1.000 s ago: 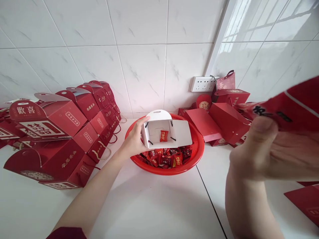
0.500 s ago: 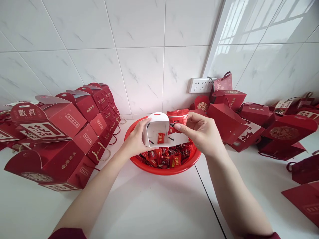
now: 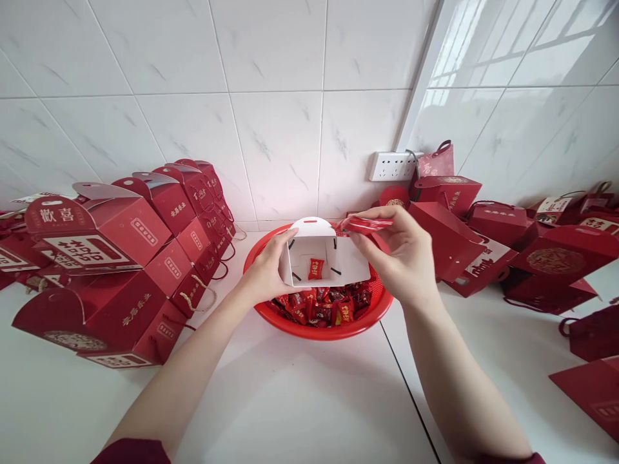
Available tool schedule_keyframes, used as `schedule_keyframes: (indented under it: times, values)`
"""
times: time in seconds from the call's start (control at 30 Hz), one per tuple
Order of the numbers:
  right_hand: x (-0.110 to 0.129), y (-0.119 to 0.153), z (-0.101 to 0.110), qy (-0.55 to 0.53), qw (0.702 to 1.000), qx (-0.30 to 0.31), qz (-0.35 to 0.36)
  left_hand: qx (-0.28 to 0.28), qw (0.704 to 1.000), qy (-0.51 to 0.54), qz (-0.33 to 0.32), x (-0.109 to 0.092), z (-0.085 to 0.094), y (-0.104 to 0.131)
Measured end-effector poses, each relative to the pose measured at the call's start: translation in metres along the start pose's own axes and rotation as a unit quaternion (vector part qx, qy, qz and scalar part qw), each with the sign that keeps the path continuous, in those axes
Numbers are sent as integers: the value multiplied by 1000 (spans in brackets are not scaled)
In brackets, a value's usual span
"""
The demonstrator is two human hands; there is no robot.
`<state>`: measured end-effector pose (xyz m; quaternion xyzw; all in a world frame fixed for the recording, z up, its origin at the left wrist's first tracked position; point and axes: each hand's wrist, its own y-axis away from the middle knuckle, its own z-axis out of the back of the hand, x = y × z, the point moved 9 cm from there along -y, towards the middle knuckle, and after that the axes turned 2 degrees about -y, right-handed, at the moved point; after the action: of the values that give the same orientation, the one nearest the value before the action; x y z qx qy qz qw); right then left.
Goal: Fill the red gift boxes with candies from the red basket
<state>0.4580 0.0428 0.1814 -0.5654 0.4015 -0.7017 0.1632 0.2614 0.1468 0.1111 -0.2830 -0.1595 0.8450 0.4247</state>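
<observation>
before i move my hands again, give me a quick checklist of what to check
1. Left hand gripping the open gift box: ok
2. Box mouth unobstructed: ok, the side flap is folded out to the right
3. Small red packet inside the box: ok, one visible
4. Larger red packet pinched in the right hand: ok
5. Larger packet inside the box: not ok, it is held above the side flap
6. Larger packet's seal intact: cannot tell, it is seen nearly edge-on

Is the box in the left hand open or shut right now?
Open: the box in the left hand has its flaps spread, showing the white inside and one red packet.
</observation>
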Motion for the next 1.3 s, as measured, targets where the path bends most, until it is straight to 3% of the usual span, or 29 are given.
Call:
schedule_keyframes:
  times: [0.17, 0.23, 0.3, 0.4, 0.47, 0.53, 0.6, 0.63, 0.7, 0.77, 0.87, 0.93, 0.97, 1.03, 1.1, 1.3]
  values:
    - [38, 8, 18, 177, 964, -110, 163, 18, 1000, 17, 9, 2, -2, -2]
    - [44, 13, 15, 222, 945, -117, 212, 36, 999, 38, 15, 3, -4, -3]
    - [43, 15, 1, 226, 943, -49, 238, 77, 995, 63, 6, 0, -10, -4]
    - [18, 17, -39, 230, 945, 165, 167, 145, 986, 83, -10, -6, -20, -3]
    - [-11, 30, -67, 268, 901, 336, 63, 175, 981, 87, 0, -7, -25, -2]
    - [-37, 51, -82, 315, 826, 466, -29, 196, 976, 89, 17, -6, -28, 0]
    - [-47, 60, -86, 334, 787, 515, -70, 208, 974, 86, 26, -6, -31, 1]
    - [-47, 59, -85, 332, 791, 508, -73, 213, 973, 84, 28, -5, -32, 1]
    - [-39, 47, -79, 314, 829, 459, -58, 215, 973, 84, 31, -3, -34, 1]
    - [-28, 30, -64, 293, 878, 378, -34, 183, 978, 94, 36, 1, -30, -3]
    - [-10, 3, -22, 276, 941, 194, 7, 53, 982, 152, 100, 25, -14, -10]
    - [-6, -6, 5, 286, 953, 101, 18, -48, 952, 238, 187, 52, -6, -8]
    - [-9, -8, 13, 297, 951, 85, 7, -88, 926, 287, 228, 65, -5, -6]
    - [-24, -10, 18, 327, 938, 111, -43, -148, 876, 366, 278, 82, -5, -2]
    - [-46, -6, 13, 356, 912, 175, -106, -182, 850, 405, 283, 88, -4, -1]
    - [-111, 25, -30, 384, 806, 404, -198, -213, 837, 431, 262, 85, 1, -1]
